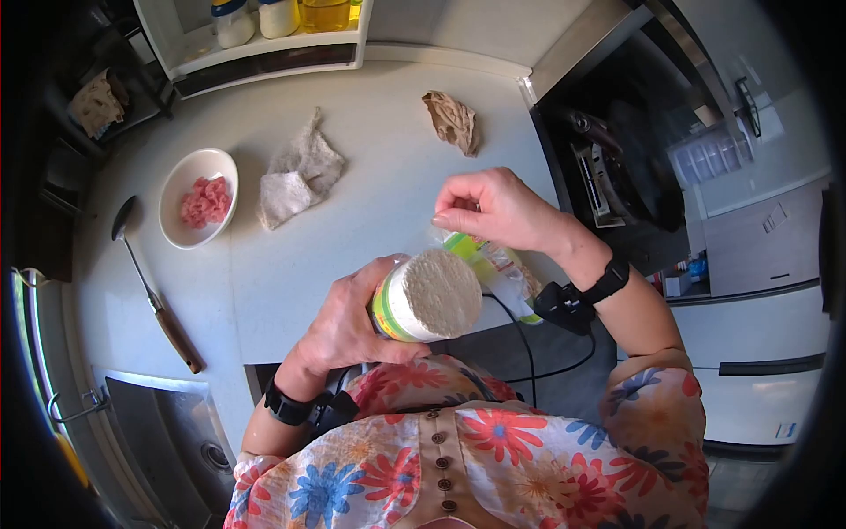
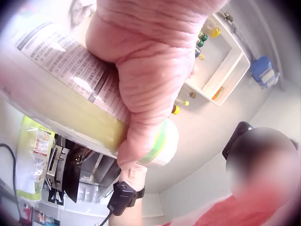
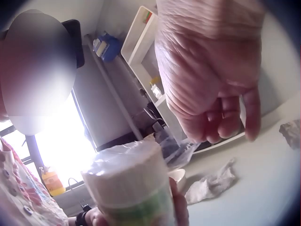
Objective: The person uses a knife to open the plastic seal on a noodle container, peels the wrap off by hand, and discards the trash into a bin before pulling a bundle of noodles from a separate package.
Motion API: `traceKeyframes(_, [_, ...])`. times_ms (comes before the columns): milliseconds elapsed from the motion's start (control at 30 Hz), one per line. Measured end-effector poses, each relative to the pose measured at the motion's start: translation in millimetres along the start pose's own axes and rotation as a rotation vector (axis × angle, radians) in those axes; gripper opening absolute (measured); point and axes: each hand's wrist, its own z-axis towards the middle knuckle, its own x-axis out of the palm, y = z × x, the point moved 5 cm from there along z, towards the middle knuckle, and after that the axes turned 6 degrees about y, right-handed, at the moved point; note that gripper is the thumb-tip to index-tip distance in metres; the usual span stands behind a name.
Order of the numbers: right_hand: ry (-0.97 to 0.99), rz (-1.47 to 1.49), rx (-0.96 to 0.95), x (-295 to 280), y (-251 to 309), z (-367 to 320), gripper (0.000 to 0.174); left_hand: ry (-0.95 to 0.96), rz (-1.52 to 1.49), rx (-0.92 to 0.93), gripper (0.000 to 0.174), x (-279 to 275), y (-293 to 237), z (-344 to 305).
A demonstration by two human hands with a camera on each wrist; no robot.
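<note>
A white tub (image 1: pixel 397 309) with a green and yellow label is gripped from the side by my left hand (image 1: pixel 344 322), fingers and thumb curled round it. Pale powder (image 1: pixel 442 294) shows across its top. Above and right of the tub, my right hand (image 1: pixel 498 207) has bent fingers, thumb and forefinger tips together at what looks like thin clear plastic (image 1: pixel 437 234). In the right wrist view clear plastic (image 3: pixel 181 153) shows under the fingertips of that hand (image 3: pixel 214 75). A green and clear packet (image 1: pixel 498 269) lies behind the right forearm.
A white bowl (image 1: pixel 167 198) of pink meat (image 1: pixel 206 202) stands at left, a ladle (image 1: pixel 163 309) near it. Crumpled whitish plastic (image 1: pixel 300 172) and a brown crumpled piece (image 1: pixel 452 122) lie farther back. A jar rack (image 1: pixel 264 66) stands behind; a stove (image 1: pixel 617 167) is at right, a sink (image 1: pixel 167 432) at lower left.
</note>
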Motion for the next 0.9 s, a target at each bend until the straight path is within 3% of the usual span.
traceKeyframes(67, [-0.019, 0.345, 0.017, -2, -12, 6, 0.008, -0.041, -0.031, 0.020, 0.081, -4, -1, -1])
traceKeyframes(167, [-0.165, 0.478, 0.075, -32, 2, -3, 0.007, -0.043, -0.109, 0.001, 0.079, -6, -1, -1])
traceKeyframes(233, [-0.175, 0.337, -0.034, -33, 29, -12, 0.009, -0.050, -0.098, 0.008, 0.078, -9, 0, -1])
traceKeyframes(300, [0.041, 0.005, -0.288, -16, 60, -21, 0.015, -0.048, -0.083, 0.015, 0.077, -11, -1, 0])
traceKeyframes(400, [0.089, -0.220, -0.366, 0, 76, -23, 0.023, -0.059, -0.162, -0.002, 0.075, -11, -1, 1])
traceKeyframes(533, [0.101, -0.326, -0.306, 0, 79, -18, 0.021, -0.053, -0.202, -0.016, 0.073, -12, -1, 1])
traceKeyframes(700, [0.167, -0.474, -0.352, 1, 87, -15, 0.010, -0.045, -0.180, -0.014, 0.073, -12, -2, 1])
traceKeyframes(900, [0.222, -0.540, -0.385, 3, 93, -10, 0.009, -0.018, -0.204, -0.035, 0.073, -10, 0, 0])
